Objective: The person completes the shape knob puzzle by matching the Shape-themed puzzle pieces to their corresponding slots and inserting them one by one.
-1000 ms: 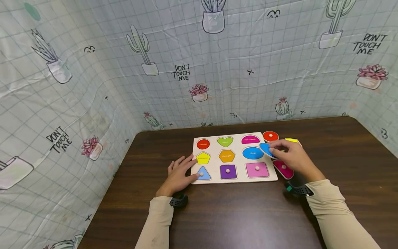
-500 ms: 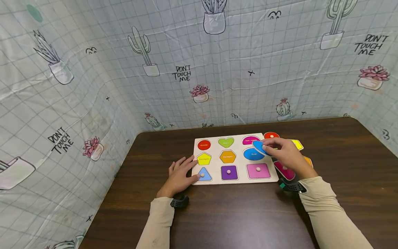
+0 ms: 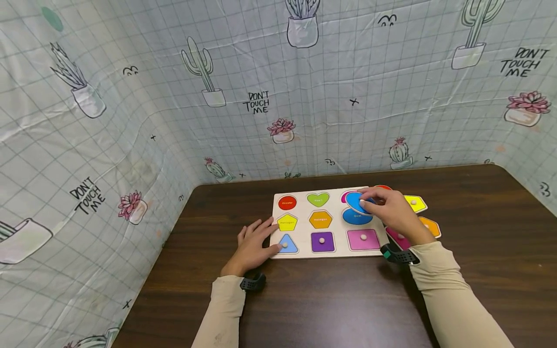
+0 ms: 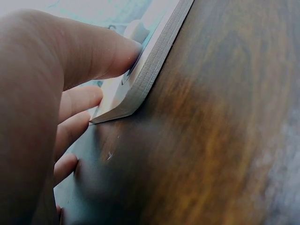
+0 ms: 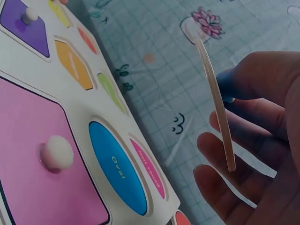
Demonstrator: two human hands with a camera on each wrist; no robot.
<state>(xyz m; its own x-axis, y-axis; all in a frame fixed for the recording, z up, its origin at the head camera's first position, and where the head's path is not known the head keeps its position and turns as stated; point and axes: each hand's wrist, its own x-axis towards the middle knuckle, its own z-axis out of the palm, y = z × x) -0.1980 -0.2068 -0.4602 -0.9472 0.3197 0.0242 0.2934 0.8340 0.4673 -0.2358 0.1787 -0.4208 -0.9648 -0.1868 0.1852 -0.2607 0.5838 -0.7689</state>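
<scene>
Blue oval, right hand pinching, partly hides pink recess; left hand relaxed.

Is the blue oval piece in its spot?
Out. The right hand holds the blue oval piece above the board; its slot, labelled Oval, shows uncovered.

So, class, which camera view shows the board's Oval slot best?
The right wrist view: the blue Oval slot appears whole, large and legible there. In the head view it looks smaller, and the blue oval piece in the right hand covers its upper edge. The left wrist view misses it.
</scene>
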